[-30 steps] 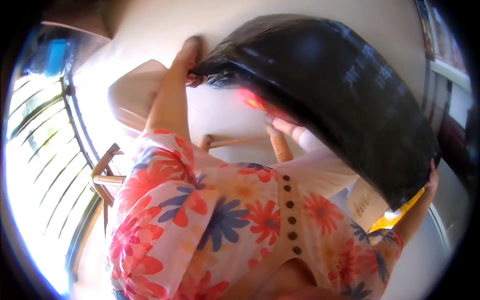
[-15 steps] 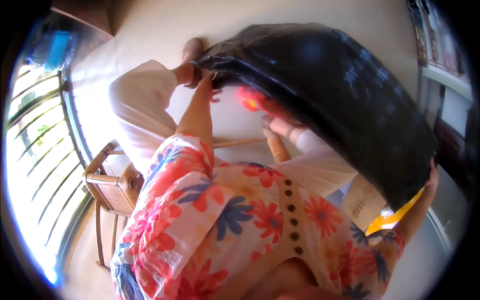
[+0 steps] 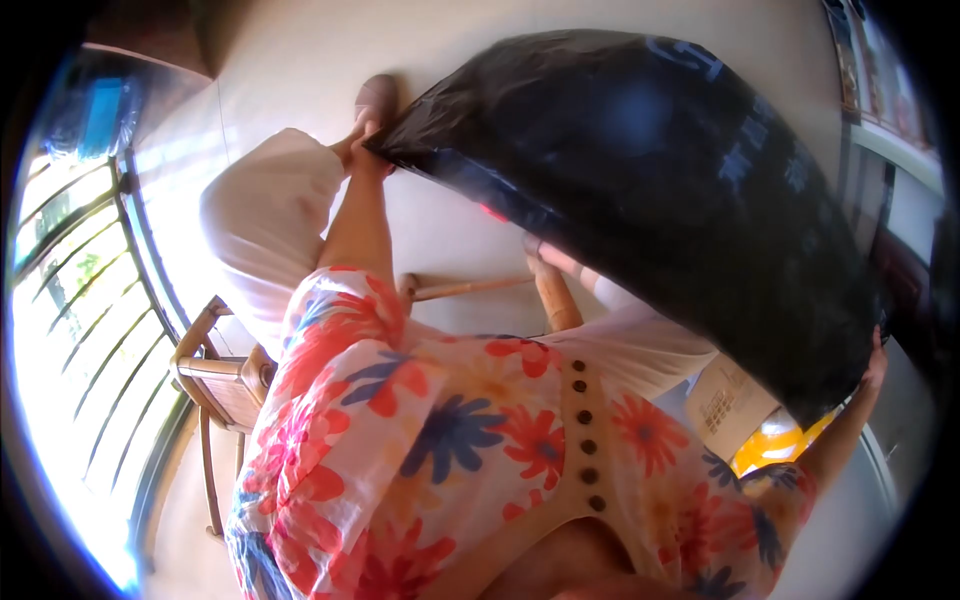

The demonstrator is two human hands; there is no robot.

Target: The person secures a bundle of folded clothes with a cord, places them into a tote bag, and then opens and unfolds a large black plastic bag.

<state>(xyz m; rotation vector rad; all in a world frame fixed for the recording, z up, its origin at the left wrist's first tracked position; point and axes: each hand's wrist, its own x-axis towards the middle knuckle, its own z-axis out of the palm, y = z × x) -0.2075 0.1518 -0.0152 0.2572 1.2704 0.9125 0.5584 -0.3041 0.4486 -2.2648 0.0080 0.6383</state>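
Note:
A large black plastic bag [image 3: 600, 190] with faint pale lettering stretches between my two hands, over the floor in front of me. At its narrow left corner, my left hand [image 3: 370, 155] is closed on the plastic, beside one shoe. My right hand [image 3: 874, 365] grips the opposite end at the far right, its fingers partly hidden by the plastic. A sliver of something red [image 3: 493, 212] shows under the bag's lower edge; the rest of it is covered. What the bag contains, if anything, cannot be seen.
A bamboo chair [image 3: 225, 375] stands at my left, near a barred window [image 3: 85, 300]. A cardboard box [image 3: 728, 405] and a yellow package [image 3: 775, 445] lie close to my right arm. A blue item in clear wrapping [image 3: 100, 115] is at the upper left.
My left hand has moved up and left and now holds the bag's corner. The bag is drawn tauter and covers more of the red thing. My right hand has shifted slightly.

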